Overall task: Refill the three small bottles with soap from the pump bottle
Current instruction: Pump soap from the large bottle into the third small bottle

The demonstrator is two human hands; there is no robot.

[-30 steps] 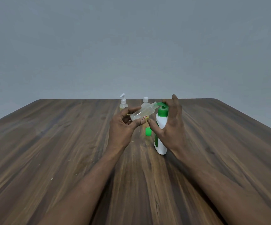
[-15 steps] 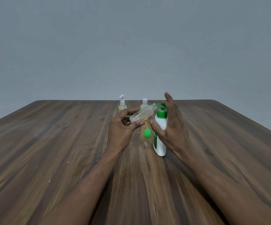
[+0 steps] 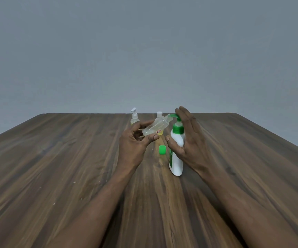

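A white pump bottle (image 3: 176, 158) with a green collar and pump head stands upright on the wooden table (image 3: 55, 167). My right hand (image 3: 187, 140) wraps its side, thumb on the front, fingers raised over the pump head. My left hand (image 3: 135, 142) grips a clear small bottle (image 3: 155, 127), tilted with its open neck under the green spout. A green cap (image 3: 162, 150) lies on the table between my hands. Two more small bottles stand behind: one with a white pump top (image 3: 134, 117) and one with a white cap (image 3: 159, 114), partly hidden.
The table's far edge lies just behind the small bottles, in front of a plain grey wall. A few pale specks dot the wood near my left forearm.
My right-hand fingers have lifted higher above the pump head, which now stands higher. The tilted bottle stays at the spout in my left hand.
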